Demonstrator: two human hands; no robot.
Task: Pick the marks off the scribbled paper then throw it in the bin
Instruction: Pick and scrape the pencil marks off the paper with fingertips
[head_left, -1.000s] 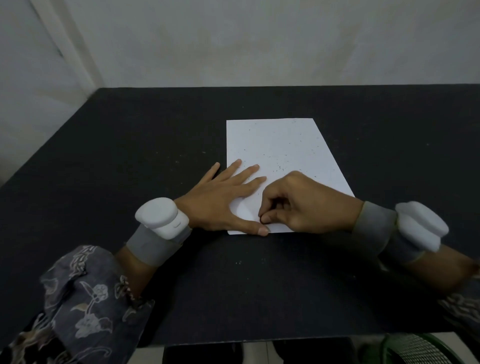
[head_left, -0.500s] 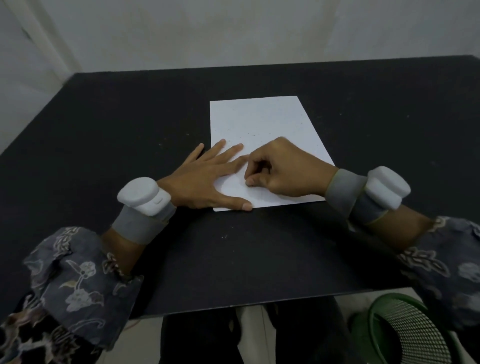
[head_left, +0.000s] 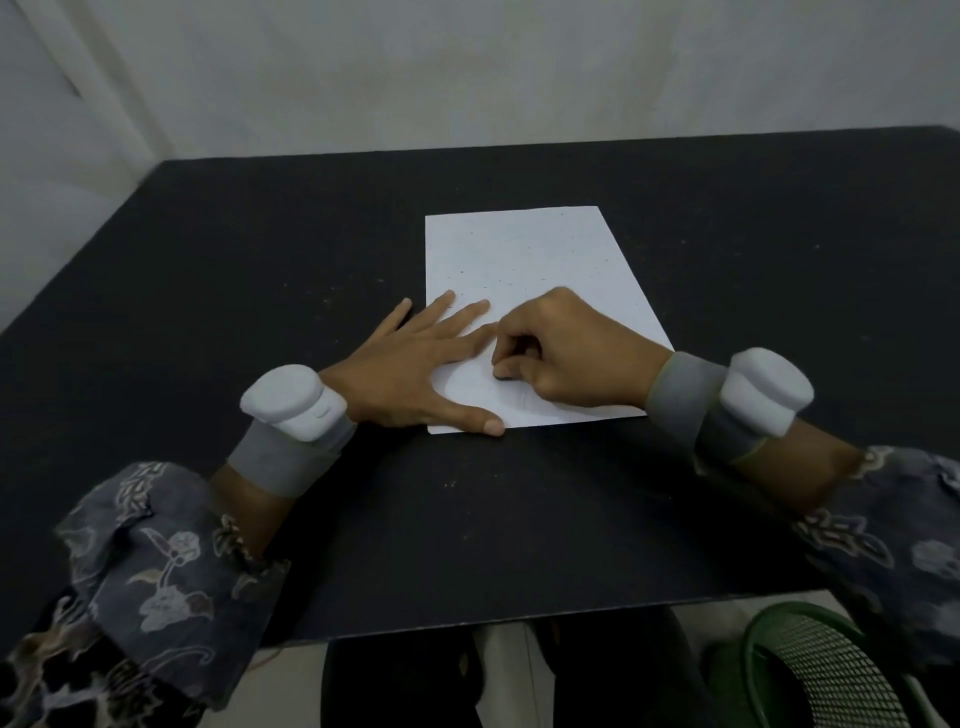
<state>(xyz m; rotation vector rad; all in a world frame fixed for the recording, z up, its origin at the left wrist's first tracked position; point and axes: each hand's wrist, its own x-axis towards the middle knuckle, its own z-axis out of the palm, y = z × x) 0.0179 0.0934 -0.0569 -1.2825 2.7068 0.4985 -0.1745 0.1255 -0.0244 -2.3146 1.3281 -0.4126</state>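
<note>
The paper (head_left: 524, 260) is kept flat on the dark worktop (head_left: 260, 260) by the left hand (head_left: 410, 374), spread open. The right hand (head_left: 566, 358), since a second ago, has been shifted slightly farther up the sheet, fingertips pinching a small dark mark. The green bin (head_left: 831, 670) waits near right.

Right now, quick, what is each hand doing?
Left hand: open, fingers flat, pressing on the paper.
Right hand: fingers curled, pinching something small and dark at the paper; what it is cannot be told.

Left hand (head_left: 410, 374) flat, fingers spread, right hand (head_left: 576, 358) curled, fingertips pinched
</note>
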